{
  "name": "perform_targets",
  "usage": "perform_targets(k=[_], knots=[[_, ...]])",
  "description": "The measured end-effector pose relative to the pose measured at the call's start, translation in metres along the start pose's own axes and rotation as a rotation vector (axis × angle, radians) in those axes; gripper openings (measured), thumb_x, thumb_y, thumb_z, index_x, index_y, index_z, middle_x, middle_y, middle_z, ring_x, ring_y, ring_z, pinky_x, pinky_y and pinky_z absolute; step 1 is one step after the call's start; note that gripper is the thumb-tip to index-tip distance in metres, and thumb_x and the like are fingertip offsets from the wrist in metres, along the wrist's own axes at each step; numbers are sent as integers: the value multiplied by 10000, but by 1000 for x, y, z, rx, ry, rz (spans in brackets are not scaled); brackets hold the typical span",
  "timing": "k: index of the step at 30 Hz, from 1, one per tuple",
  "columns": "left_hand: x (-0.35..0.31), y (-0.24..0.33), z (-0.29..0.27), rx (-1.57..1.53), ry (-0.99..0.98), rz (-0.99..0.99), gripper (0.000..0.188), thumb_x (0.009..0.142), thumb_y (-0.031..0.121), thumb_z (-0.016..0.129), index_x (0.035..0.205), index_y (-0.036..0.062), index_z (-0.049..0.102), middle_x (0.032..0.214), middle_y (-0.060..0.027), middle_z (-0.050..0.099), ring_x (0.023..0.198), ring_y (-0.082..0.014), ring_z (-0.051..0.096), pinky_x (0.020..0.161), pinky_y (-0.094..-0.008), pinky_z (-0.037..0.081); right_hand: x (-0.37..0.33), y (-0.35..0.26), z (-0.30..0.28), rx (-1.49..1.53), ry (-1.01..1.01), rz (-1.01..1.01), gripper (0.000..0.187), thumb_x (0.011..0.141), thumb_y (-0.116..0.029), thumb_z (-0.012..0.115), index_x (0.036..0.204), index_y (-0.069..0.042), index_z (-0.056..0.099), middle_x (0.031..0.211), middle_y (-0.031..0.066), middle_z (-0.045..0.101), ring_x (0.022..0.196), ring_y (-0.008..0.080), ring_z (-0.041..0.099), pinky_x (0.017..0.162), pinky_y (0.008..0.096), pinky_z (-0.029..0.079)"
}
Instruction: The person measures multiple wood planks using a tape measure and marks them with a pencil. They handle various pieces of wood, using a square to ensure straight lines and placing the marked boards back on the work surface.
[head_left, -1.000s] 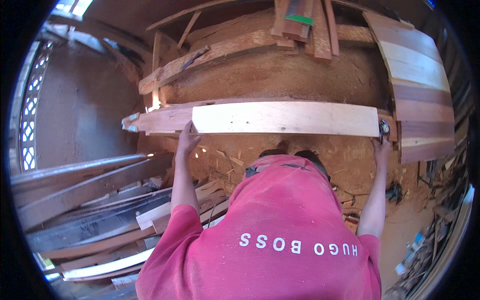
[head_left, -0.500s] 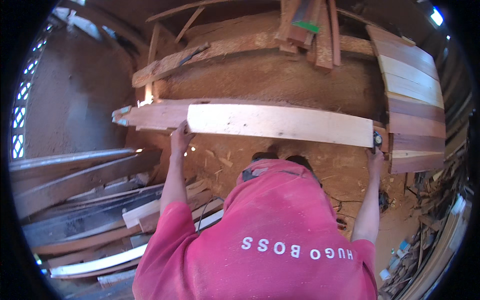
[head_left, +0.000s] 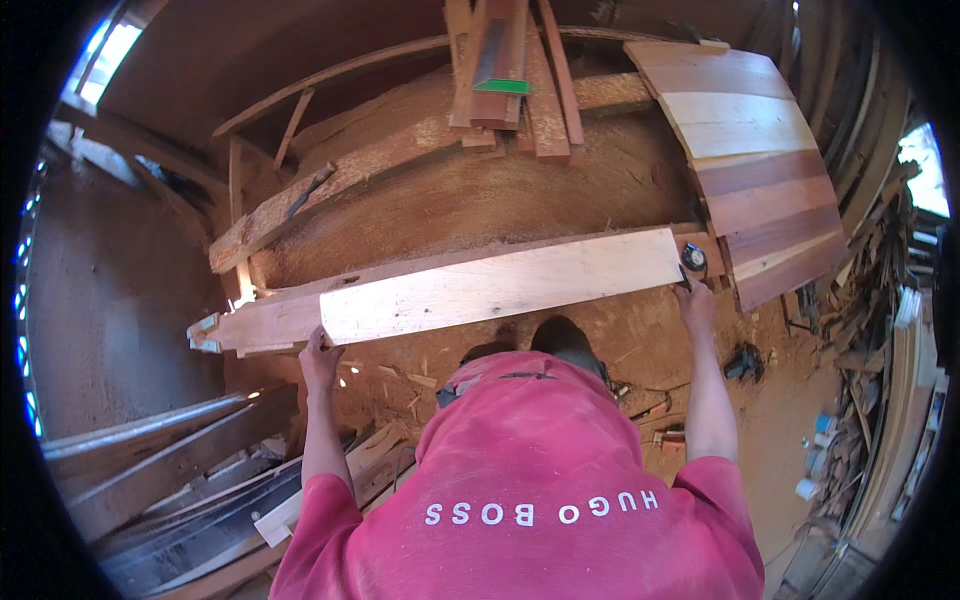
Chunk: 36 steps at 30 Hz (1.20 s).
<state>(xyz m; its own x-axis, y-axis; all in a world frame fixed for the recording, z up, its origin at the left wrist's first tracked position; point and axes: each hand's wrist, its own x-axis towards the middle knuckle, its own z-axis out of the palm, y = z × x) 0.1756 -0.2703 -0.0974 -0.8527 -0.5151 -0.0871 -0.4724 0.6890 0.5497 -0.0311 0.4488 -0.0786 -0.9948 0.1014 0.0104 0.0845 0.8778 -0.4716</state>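
I hold a long pale wooden plank [head_left: 480, 290] crosswise in front of me, above sawdust-covered ground. My left hand [head_left: 320, 358] grips its near edge toward the left end. At the plank's right end my right hand [head_left: 694, 300] grips the corner, just below a small round black object [head_left: 692, 258] that I cannot identify. The plank slopes, with its right end higher in the picture. My pink shirt fills the lower middle, and a dark shoe [head_left: 562, 338] shows under the plank.
Wide reddish and pale boards [head_left: 750, 170] lie side by side at the right. Narrow timbers [head_left: 510, 80] are stacked at the top. Long planks [head_left: 170, 470] are piled at the lower left. A dark tool [head_left: 742, 362] lies on the ground, with scrap wood [head_left: 880, 330] along the right.
The plank has tilted, its right end rising and its left end dropping in the picture. Both hands keep their grip and have moved with it.
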Motion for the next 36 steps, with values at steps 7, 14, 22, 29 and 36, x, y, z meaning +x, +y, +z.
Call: perform_targets(k=[7, 14, 22, 29, 36], knots=[[0, 3, 3, 52, 41, 47, 611, 721, 38, 827, 1292, 37, 609, 1011, -154, 741, 925, -195, 708, 823, -324, 548, 2, 2, 1, -22, -38, 52, 289, 850, -216, 735, 1104, -79, 712, 969, 216, 701, 928, 406, 666, 784, 470, 513], [-5, 10, 14, -19, 39, -21, 619, 751, 43, 808, 1314, -36, 562, 1062, -176, 696, 938, -245, 665, 846, -351, 544, 1, 15, 2, 97, -19, 95, 304, 871, -129, 703, 1164, -52, 687, 1068, 221, 696, 1005, 384, 667, 848, 429, 519], [-42, 0, 28, 415, 193, -172, 751, 883, 152, 723, 1492, -41, 328, 1484, -256, 406, 1340, -341, 454, 1121, -425, 376, 46, 83, 14, 368, 136, 288, 338, 934, -261, 688, 1138, 9, 689, 1025, 143, 727, 906, 193, 687, 805, 353, 538], [-29, 182, 63, -73, 456, -248, 501, 1012, 186, 546, 1417, -76, 411, 1412, -253, 471, 1307, -366, 476, 1118, -435, 367, 207, 0, 14, 433, 154, -35, 319, 1005, -291, 562, 1126, -34, 707, 1113, 179, 672, 1062, 344, 633, 917, 406, 502], [-72, 338, 130, 130, 37, 58, 459, 1010, 251, 518, 1394, 1, 481, 1409, -242, 474, 1332, -400, 423, 1104, -508, 323, 332, -233, 94, 365, -212, -495, 561, 852, -441, 735, 1285, -105, 619, 1244, 199, 591, 1081, 380, 640, 888, 451, 548]])
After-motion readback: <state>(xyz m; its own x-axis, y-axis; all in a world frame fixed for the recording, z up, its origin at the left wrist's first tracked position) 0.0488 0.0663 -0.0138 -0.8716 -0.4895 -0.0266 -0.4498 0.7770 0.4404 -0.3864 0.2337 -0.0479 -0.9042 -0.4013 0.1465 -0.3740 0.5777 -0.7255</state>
